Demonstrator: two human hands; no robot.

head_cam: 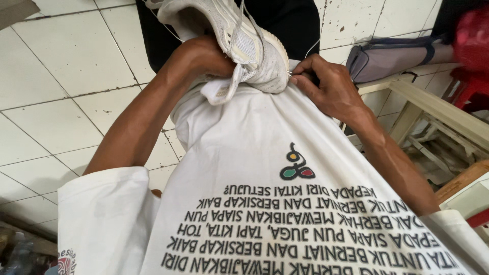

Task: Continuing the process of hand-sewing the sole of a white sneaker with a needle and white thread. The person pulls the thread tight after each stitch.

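A white mesh sneaker (pixel 239 40) rests on my lap against the hem of my white printed T-shirt (pixel 265 183). My left hand (pixel 204 56) is pushed into or under the shoe and grips it from the left. My right hand (pixel 326 84) pinches something small at the shoe's edge, perhaps a thread or needle; a thin pale thread (pixel 311 47) runs up from there. Loose laces hang near the shoe's top.
White floor tiles (pixel 61 76) with dark grout spread to the left. A grey bag (pixel 387 58) lies on a pale wooden bench (pixel 443 109) at the right. Something red (pixel 471 46) sits at the far right. A brown wooden surface (pixel 466 178) shows below it.
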